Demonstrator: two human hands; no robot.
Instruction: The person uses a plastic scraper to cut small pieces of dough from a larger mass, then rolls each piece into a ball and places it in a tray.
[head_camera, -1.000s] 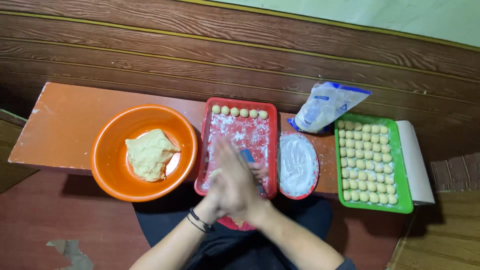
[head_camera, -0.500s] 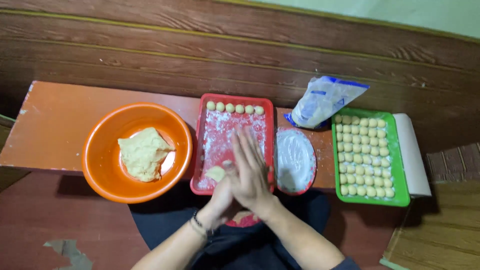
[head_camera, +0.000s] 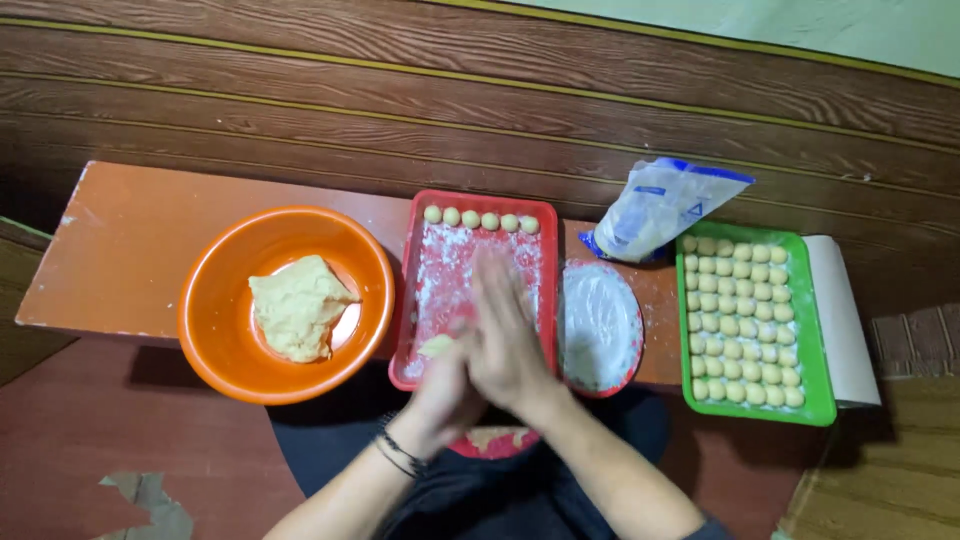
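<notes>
My right hand (head_camera: 510, 345) lies palm-down over my left hand (head_camera: 445, 390), pressed together above the near edge of the red tray (head_camera: 415, 300); whatever sits between the palms is hidden. A dough lump (head_camera: 437, 346) lies in the tray just beside them. Orange bowl (head_camera: 215, 330) at tabletop (head_camera: 130, 240) left; dark wood-panelled wall (head_camera: 400, 90) behind.

Hands pressed together, palm to palm.
Right hand (head_camera: 505, 335) on top, fingers straight; left hand (head_camera: 445, 385) under it, both forearms converging.
</notes>
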